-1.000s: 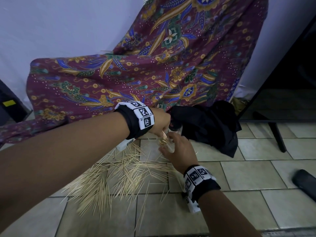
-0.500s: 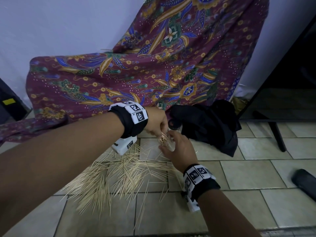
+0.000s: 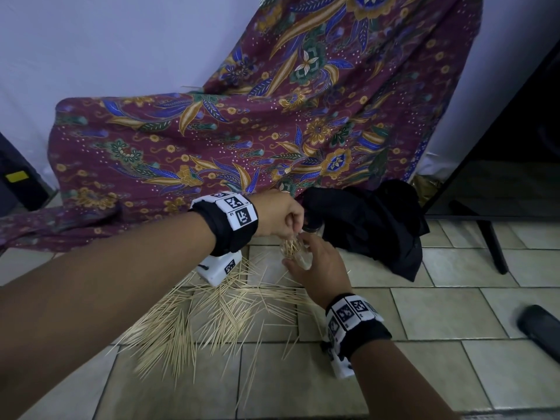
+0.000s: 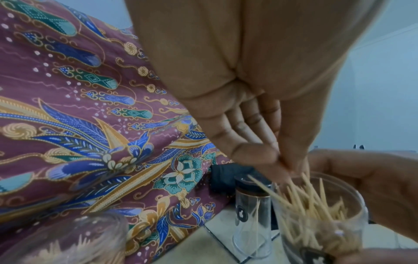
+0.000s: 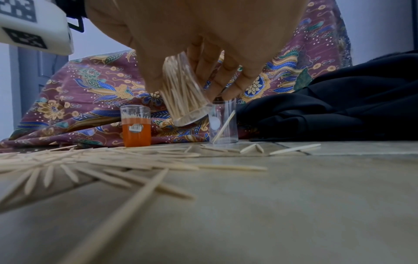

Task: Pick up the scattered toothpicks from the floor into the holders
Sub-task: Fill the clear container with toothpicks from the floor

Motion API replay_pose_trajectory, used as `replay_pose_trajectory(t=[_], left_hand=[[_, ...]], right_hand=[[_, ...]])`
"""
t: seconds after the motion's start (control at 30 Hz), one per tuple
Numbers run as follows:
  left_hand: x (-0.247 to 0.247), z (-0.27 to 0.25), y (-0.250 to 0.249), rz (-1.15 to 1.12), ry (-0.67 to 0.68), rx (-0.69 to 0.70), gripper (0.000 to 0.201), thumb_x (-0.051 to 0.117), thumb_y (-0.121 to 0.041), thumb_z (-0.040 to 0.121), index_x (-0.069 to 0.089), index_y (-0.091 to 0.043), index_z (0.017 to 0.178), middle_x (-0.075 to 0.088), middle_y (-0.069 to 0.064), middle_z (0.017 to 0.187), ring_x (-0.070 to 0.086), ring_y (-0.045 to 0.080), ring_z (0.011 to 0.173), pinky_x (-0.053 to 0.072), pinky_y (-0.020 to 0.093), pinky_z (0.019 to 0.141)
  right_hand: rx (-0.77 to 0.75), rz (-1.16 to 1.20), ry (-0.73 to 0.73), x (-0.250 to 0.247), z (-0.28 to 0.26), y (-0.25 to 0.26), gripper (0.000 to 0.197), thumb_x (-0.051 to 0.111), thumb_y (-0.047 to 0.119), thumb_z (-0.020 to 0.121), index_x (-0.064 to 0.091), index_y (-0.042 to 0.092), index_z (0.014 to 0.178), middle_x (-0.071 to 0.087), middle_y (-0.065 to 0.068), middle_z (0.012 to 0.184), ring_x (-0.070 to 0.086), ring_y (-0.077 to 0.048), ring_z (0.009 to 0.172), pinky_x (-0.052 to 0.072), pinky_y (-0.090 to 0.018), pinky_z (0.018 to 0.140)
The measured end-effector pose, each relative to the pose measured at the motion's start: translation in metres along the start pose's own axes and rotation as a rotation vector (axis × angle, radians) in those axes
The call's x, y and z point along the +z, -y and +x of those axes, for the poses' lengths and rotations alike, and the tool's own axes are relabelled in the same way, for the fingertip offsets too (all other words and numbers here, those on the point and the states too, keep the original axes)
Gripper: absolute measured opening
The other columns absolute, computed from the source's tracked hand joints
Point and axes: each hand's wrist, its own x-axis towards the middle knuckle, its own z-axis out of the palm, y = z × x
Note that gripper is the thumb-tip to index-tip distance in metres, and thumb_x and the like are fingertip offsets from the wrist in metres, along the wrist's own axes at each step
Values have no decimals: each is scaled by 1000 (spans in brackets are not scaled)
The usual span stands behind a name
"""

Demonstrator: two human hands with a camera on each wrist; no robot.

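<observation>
Above the scattered toothpicks [image 3: 194, 322], right hand [image 3: 321, 268] grips a tilted holder [image 5: 184, 100]; left hand [image 3: 280, 218] pinches toothpicks over it.

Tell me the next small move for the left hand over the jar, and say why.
Probably let go of the toothpicks so they drop in. The left hand pinches a few right above the open mouth of the clear jar, which the right hand holds tilted off the floor. Many more lie scattered on the tiles.
</observation>
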Motion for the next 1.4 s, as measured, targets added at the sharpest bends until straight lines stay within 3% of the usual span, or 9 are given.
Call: replay_pose_trajectory(t=[0.2, 0.3, 0.57, 0.7, 0.87, 1.1, 1.2, 1.3, 1.4], left_hand=[[-10, -8, 8, 37, -88, 23, 12, 73, -30, 84, 72, -25, 95, 64, -18, 82, 58, 0, 78, 42, 16, 68], [-7, -11, 14, 116, -1, 6, 15, 72, -35, 84, 73, -26, 96, 60, -20, 79, 53, -5, 73, 36, 12, 63], [9, -11, 13, 73, -104, 66, 7, 73, -26, 84, 74, -25, 90, 60, -23, 70, 56, -9, 72, 39, 6, 66], [14, -10, 11, 77, -38, 102, 14, 72, -21, 84, 74, -24, 98, 61, -21, 78, 57, -5, 76, 44, 11, 73], [5, -16, 17, -53, -137, 97, 14, 70, -18, 84, 71, -25, 97, 71, -14, 84, 62, -6, 78, 48, 10, 72], [17, -19, 15, 57, -42, 132, 15, 65, -28, 91, 74, -28, 103, 70, -17, 88, 55, -12, 68, 39, 7, 68], [8, -20, 15, 64, -111, 144, 12, 62, -27, 92, 73, -31, 97, 64, -21, 76, 55, -9, 65, 39, 10, 64], [1, -18, 12, 228, -94, 202, 17, 57, -24, 94, 72, -27, 100, 61, -15, 90, 53, 2, 78, 45, 26, 77], [9, -14, 7, 382, 4, 206, 21, 54, -23, 96, 70, -23, 109, 52, -9, 98, 45, 5, 88, 32, 22, 76]], right_hand=[[65, 11, 31, -1, 1, 0, 52, 73, 42, 83, 56, 17, 125, 66, -3, 112, 59, -22, 103, 46, -35, 88], [90, 27, 38, 1, 2, -2, 49, 72, 44, 82, 55, 21, 122, 66, 1, 113, 59, -20, 105, 45, -32, 86], [87, 32, 52, 4, 0, -2, 48, 72, 42, 83, 54, 20, 121, 65, -1, 113, 59, -22, 102, 43, -32, 80], [83, 42, 57, 4, 0, -3, 47, 72, 42, 83, 54, 21, 121, 66, -1, 110, 60, -23, 100, 44, -33, 78], [89, 55, 40, 4, 2, -6, 47, 72, 41, 83, 54, 21, 122, 66, 0, 112, 59, -21, 101, 43, -31, 81], [47, 61, 43, 7, 3, -9, 56, 71, 41, 85, 54, 17, 133, 62, 1, 123, 57, -15, 109, 43, -27, 90], [32, 69, 39, 5, 3, -8, 56, 72, 35, 85, 54, 17, 134, 62, 0, 122, 57, -15, 107, 37, -21, 85], [29, 80, 36, 4, 3, -7, 56, 73, 35, 84, 54, 18, 134, 62, 0, 120, 57, -15, 106, 36, -20, 83], [9, 73, 32, 7, 3, -9, 54, 73, 37, 84, 56, 19, 132, 63, 1, 115, 57, -15, 103, 37, -21, 81]])
